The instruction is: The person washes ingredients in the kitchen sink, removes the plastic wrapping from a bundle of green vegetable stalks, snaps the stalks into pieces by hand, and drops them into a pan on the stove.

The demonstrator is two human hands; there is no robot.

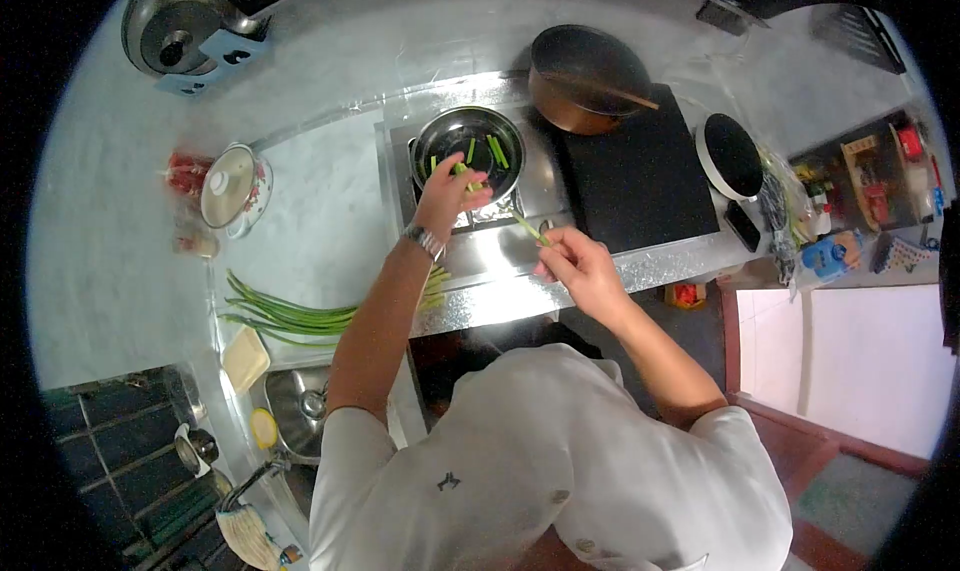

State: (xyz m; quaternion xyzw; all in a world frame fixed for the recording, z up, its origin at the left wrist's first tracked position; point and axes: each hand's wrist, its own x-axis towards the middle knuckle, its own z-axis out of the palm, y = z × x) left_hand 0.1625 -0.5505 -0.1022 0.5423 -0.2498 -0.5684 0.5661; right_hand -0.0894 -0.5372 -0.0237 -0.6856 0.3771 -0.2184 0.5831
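Observation:
My left hand (452,193) is over the near rim of a round metal bowl (424,136), thumb and fingers apart. Short green pieces (497,152) lie in the bowl, and a few more show between the thumb and fingers; whether these are held is unclear. To the right of the bowl, my right hand (582,266) is closed on a cut green stalk (531,229), whose tip points toward the bowl. A bunch of long thin green stalks (290,314) lies on the counter at left, passing partly behind my left forearm.
A dark pot (590,71) with a wooden stick across it stands behind a black panel (640,186). Right of that are a round black-topped item (733,156) and a phone (741,226). At left are a lidded enamel pot (235,188) and a sink (297,411).

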